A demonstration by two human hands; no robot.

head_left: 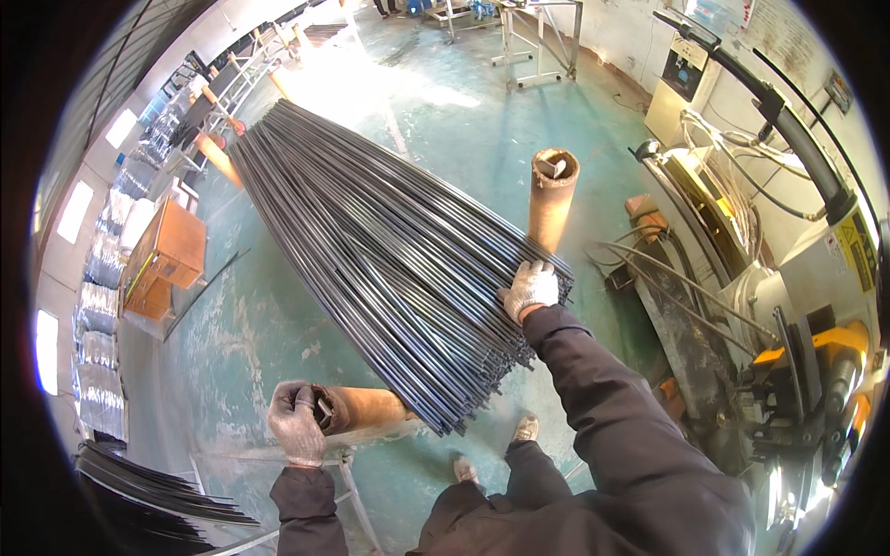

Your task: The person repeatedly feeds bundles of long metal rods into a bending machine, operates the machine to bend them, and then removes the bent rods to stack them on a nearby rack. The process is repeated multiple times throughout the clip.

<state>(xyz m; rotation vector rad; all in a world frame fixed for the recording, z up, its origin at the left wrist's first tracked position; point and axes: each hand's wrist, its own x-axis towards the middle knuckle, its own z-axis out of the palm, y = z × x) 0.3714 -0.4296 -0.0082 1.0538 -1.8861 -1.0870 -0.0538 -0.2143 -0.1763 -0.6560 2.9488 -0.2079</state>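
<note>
Yellow warning label with triangle symbol on machine at right; dark writing on wall at upper right, too small to read. Black rods lie as long bundle between hands, spread wider at near end. Left hand, gloved: fingers curled on open rim of left tube, outside bundle. Right hand, gloved: fingers bent at bundle's right edge, beside right tube (hold on rods or tube: cannot tell).

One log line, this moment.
left hand: at left cardboard tube rim; right hand: at black rods, beside right tube; rods: between tubes
</note>
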